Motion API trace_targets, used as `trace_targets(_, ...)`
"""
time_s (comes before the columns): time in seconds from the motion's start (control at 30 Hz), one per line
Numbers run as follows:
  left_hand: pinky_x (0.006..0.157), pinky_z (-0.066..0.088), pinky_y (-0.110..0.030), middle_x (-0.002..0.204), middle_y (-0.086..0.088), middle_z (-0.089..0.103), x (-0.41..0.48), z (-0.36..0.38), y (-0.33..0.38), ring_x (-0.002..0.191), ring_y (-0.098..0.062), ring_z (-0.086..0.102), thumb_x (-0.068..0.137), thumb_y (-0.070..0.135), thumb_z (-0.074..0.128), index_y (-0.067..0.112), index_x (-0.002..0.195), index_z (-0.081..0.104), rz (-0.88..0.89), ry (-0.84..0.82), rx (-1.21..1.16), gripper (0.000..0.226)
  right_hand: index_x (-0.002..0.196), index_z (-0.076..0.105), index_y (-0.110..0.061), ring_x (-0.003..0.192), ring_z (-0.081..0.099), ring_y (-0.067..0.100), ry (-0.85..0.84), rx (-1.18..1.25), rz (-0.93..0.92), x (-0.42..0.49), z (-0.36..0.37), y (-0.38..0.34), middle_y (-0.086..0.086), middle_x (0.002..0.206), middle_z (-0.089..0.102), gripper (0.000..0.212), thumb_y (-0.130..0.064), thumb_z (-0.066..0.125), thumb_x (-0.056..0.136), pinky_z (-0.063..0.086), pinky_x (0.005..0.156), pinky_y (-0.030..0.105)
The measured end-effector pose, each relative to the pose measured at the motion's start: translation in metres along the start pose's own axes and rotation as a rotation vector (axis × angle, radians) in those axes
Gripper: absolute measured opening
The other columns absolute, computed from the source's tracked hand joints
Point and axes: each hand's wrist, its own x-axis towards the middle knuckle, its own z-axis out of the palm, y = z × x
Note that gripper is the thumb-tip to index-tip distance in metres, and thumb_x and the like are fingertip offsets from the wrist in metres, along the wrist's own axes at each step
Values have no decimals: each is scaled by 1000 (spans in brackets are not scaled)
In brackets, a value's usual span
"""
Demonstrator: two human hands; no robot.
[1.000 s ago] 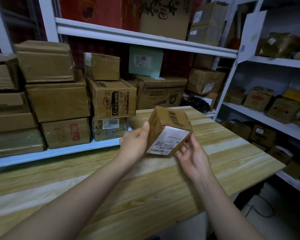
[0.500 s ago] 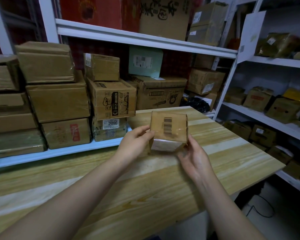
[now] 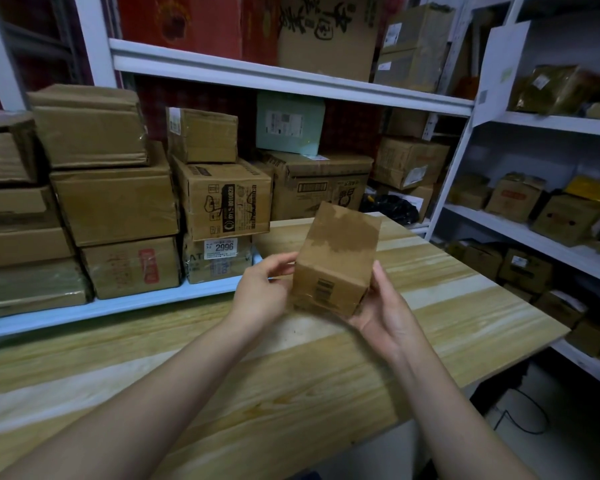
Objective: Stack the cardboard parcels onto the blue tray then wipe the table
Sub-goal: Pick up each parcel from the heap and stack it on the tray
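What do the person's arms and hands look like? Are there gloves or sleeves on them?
No gloves and no sleeves show. The left hand and the right hand are bare, with no ring on the fingers in view. The left forearm and the right forearm are bare down to the picture's lower edge, with no watch, bracelet or band at the wrists.

two hands are in view, the left hand (image 3: pixel 260 292) and the right hand (image 3: pixel 381 306), with one small parcel (image 3: pixel 336 251) between them; it carries one barcode (image 3: pixel 325 288). there is one wooden counter (image 3: pixel 257 375). behind it stand three stacks of cardboard boxes: three in the right stack (image 3: pixel 222 199), three in the middle stack (image 3: pixel 115 206), four in the left stack (image 3: pixel 14 237), which the frame edge cuts. there is one pale green box (image 3: pixel 290 123) and one label reading 2996 (image 3: pixel 224 247). the boxes on the side rack (image 3: pixel 520 233) are too blurred to count.
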Motion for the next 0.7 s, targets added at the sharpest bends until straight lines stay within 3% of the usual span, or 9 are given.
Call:
trace_targets(0.13, 76, 50, -30, 99, 6, 66, 5, 2, -1, 86, -12, 60, 101, 23, 46, 28, 117, 66, -85, 56, -41, 26, 122, 55, -5, 117, 65, 32, -2, -19, -24, 3, -1, 1, 18, 128, 66, 30, -17, 59, 94, 46, 100, 64)
trace_targets(0.23, 71, 57, -31, 106, 0, 60, 5, 5, 2, 86, -13, 60, 101, 27, 47, 24, 125, 59, -87, 46, -86, 27, 104, 49, -15, 107, 68, 30, 42, -21, -67, 9, -4, 6, 19, 123, 67, 22, -4, 61, 90, 40, 99, 72)
trace_targets(0.37, 77, 59, -32, 121, -4, 61, 5, 6, 5, 105, -19, 63, 98, 40, 49, 25, 126, 57, -119, -9, -131, 33, 112, 47, -22, 119, 61, 33, -16, 45, -89, 8, -9, 4, 19, 128, 62, 26, -5, 55, 95, 40, 98, 73)
trace_targets(0.47, 86, 58, -36, 120, 3, 62, 5, 5, 5, 103, -11, 62, 94, 54, 45, 24, 127, 57, -152, -54, -128, 46, 107, 54, -16, 125, 55, 33, -14, 116, -108, 9, -14, 2, 15, 123, 65, 11, -10, 53, 98, 38, 100, 74)
trace_targets(0.57, 91, 56, -40, 126, 3, 53, 3, 8, 6, 93, -3, 54, 88, 69, 40, 27, 124, 59, -161, -20, -79, 59, 135, 52, -13, 124, 59, 28, 28, 89, -141, 9, -13, 1, 11, 130, 65, 36, -8, 51, 100, 44, 105, 60)
trace_targets(0.63, 92, 54, -40, 134, 0, 48, 2, 10, 8, 89, -6, 54, 83, 79, 34, 33, 120, 62, -174, -6, -36, 65, 142, 48, -16, 125, 60, 25, 29, 43, -137, 8, -12, 2, 10, 134, 64, 45, -4, 52, 98, 47, 106, 51)
trace_targets(0.7, 84, 54, -35, 116, 2, 62, -3, 10, 16, 85, -7, 58, 88, 75, 28, 35, 102, 65, -172, -36, -65, 56, 140, 50, -19, 126, 60, 24, 62, -15, -107, 9, -12, 5, 9, 135, 63, 48, 0, 52, 97, 49, 105, 47)
